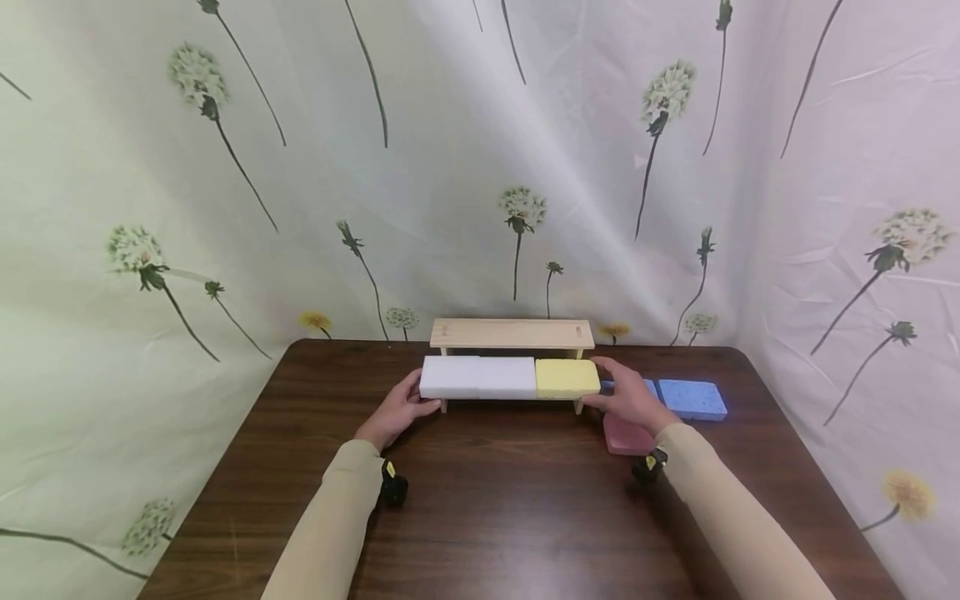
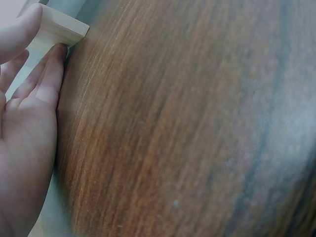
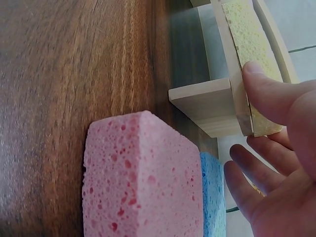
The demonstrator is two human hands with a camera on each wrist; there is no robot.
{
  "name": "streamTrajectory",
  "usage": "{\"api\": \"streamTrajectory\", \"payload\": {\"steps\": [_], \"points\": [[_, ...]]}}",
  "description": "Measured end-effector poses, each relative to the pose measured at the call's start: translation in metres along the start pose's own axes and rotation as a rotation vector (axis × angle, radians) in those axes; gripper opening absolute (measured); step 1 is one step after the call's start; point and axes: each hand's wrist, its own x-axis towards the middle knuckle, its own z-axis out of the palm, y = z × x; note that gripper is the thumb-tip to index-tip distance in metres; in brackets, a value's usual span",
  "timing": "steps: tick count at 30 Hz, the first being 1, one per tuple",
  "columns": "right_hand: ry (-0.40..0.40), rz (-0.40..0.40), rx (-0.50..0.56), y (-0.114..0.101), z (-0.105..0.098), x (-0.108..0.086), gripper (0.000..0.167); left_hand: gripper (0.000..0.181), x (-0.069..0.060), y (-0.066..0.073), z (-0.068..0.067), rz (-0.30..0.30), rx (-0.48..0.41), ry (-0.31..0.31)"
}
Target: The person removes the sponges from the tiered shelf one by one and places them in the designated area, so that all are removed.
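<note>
Two white sponges, the left one (image 1: 450, 379) and the middle one (image 1: 507, 379), lie in a row with a yellow sponge (image 1: 567, 380) on the lower step of a small wooden shelf (image 1: 512, 334). My left hand (image 1: 393, 413) holds the row's left end, its thumb low at the front and its fingers at the side. In the left wrist view that hand is beside the shelf's wooden end (image 2: 64, 29). At the other end my right hand (image 1: 628, 402) grips the yellow sponge, with the thumb on its front edge (image 3: 247, 54) and fingers around its end.
On the dark wooden table (image 1: 480, 517), a pink sponge (image 1: 624, 437) lies beside my right wrist. Blue sponges, one in full view (image 1: 693, 400) and one (image 1: 647, 386) partly behind my right hand, lie further back. A flower-printed cloth (image 1: 465, 250) hangs behind the shelf.
</note>
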Motion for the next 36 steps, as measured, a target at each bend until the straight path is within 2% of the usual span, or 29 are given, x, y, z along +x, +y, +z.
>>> {"api": "streamTrajectory", "payload": {"steps": [10, 17, 25, 36], "points": [[0.025, 0.005, 0.023, 0.007, -0.004, -0.004, 0.091, 0.079, 0.0, 0.003, 0.001, -0.021, 0.005, 0.009], [0.056, -0.066, -0.024, 0.012, -0.004, -0.009, 0.088, 0.083, 0.0, 0.002, 0.0, -0.026, -0.003, -0.006], [0.081, -0.084, -0.033, 0.007, -0.007, -0.013, 0.083, 0.085, 0.002, 0.003, -0.002, -0.031, -0.025, -0.011], [0.114, -0.133, -0.05, 0.012, -0.009, -0.018, 0.078, 0.084, -0.001, 0.005, 0.0, -0.022, -0.014, -0.001]]}}
